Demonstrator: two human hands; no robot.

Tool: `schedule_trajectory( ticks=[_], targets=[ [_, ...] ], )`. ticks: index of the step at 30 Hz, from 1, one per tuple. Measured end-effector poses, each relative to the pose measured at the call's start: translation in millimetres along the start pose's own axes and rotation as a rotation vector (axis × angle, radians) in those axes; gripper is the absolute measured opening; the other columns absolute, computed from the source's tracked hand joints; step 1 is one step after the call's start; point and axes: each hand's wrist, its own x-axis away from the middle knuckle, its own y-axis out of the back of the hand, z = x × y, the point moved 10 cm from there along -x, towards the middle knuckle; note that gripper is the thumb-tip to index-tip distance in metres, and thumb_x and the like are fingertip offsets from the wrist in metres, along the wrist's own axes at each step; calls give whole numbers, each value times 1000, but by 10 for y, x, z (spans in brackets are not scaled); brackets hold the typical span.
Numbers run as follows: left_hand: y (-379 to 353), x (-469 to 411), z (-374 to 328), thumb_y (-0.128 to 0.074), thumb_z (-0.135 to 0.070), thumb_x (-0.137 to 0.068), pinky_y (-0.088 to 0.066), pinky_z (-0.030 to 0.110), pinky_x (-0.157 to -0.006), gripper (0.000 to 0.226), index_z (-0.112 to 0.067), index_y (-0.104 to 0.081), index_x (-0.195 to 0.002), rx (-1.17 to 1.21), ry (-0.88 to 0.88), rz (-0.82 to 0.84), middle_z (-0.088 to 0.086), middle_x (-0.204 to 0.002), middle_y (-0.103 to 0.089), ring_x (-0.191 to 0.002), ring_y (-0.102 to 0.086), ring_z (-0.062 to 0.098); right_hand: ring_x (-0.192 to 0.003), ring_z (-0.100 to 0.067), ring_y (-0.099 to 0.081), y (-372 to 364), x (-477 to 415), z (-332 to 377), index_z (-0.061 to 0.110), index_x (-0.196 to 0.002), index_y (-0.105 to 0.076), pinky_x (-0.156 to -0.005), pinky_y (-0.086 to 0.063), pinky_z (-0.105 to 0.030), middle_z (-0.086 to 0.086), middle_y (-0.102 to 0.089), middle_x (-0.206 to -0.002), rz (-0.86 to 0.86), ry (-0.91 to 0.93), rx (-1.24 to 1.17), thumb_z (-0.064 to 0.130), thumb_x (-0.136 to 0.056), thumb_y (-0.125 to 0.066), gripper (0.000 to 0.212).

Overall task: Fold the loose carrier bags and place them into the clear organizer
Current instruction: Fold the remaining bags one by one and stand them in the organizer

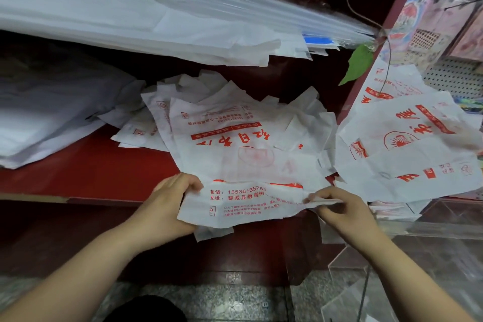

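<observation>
Left hand (171, 198) gripping near-left edge of red-printed carrier bag (243, 154), right hand (339, 208) pinching near-right edge. Bag lying atop loose bag pile (146, 131) on red shelf (91, 165), near flap turning over. Fold needing level edges, taut pull, square crease.

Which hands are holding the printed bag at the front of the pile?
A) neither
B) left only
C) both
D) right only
C: the left hand grips the left edge of the printed bag, and the right hand pinches its right edge.
</observation>
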Motion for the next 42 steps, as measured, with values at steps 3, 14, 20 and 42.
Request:
schedule_trajectory(
  ticks=[3,14,20,42],
  targets=[
    [52,-37,-23,-68,-22,-67,-25,-3,-84,23,-41,-56,-74,16,-41,-51,-14,-89,-59,-91,-46,-7,-75,12,-58,22,27,-25,26,-70,-65,-67,-41,-3,30,-65,-77,-7,2,13,-3,-79,-63,31],
    [346,-398,138,-53,-9,-90,-44,21,-64,24,-13,-63,-69,399,235,-332,-2,-68,-67,-68,-59,9,-53,-16,-27,184,-313,-125,7,-57,-31,-47,-24,-21,-6,-32,-56,-218,-225,136,10,-92,-47,39],
    [183,-642,291,-45,-14,-95,-24,28,-53,39,-8,-36,-56,23,358,-247,3,-56,-39,-60,-38,22,-69,-26,-41,47,-533,-215,12,-55,-33,-56,-27,-28,-4,-41,-61,-152,-387,426,14,-94,-39,39],
    [-485,-839,-330,-12,-37,-100,13,31,-112,51,-22,-1,-147,-510,49,38,-2,-156,3,-143,6,12,-99,-27,-57,51,-667,-288,6,-106,-54,-71,-35,-26,-9,-61,-106,-120,-460,824,23,-98,-33,29]
  ],
)
